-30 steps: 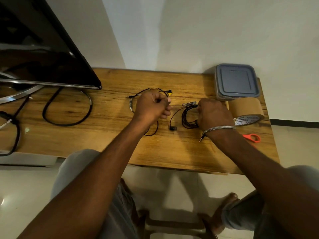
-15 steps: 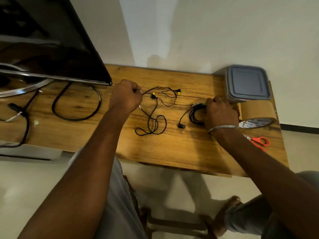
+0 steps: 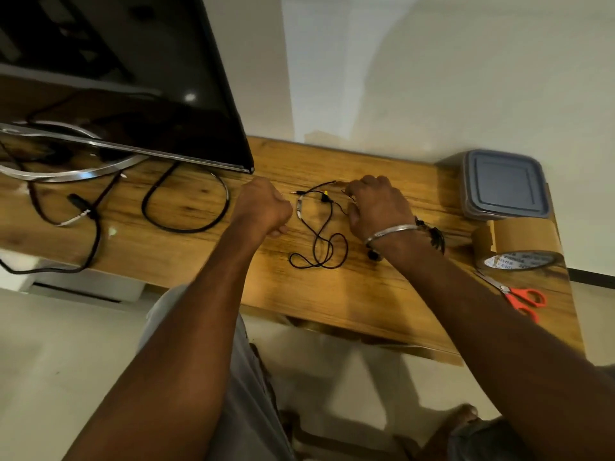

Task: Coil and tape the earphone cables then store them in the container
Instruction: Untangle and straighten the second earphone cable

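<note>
Head view: which step is judged to be in hand?

– The coiling of a second earphone, it is judged. A loose black earphone cable point(image 3: 319, 237) is laid in tangled loops on the wooden table point(image 3: 332, 294), between the two hands. One coiled earphone point(image 3: 436, 236) is seen just behind the right wrist, partly hidden.

How are the hands held?

– The left hand point(image 3: 263, 207) is curled into a fist just beside the inline remote of the cable; whether the wire is pinched inside cannot be told. The right hand point(image 3: 379, 207) is bent down over the far end of the cable, and its grip cannot be told either.

Where are the other things placed?

– The container point(image 3: 506, 184), with its grey lid closed, is set at the back right corner, well apart from the loose cable. The brown tape roll point(image 3: 519, 242) is stood just in front of it, and the orange-handled scissors point(image 3: 524, 301) are laid nearer to the front edge.

What is called for next?

– The ends should probably be gathered and the cable wound into even loops, so that no knot is pulled tight. Then tape must be cut, and the lid opened before anything is stored.
</note>
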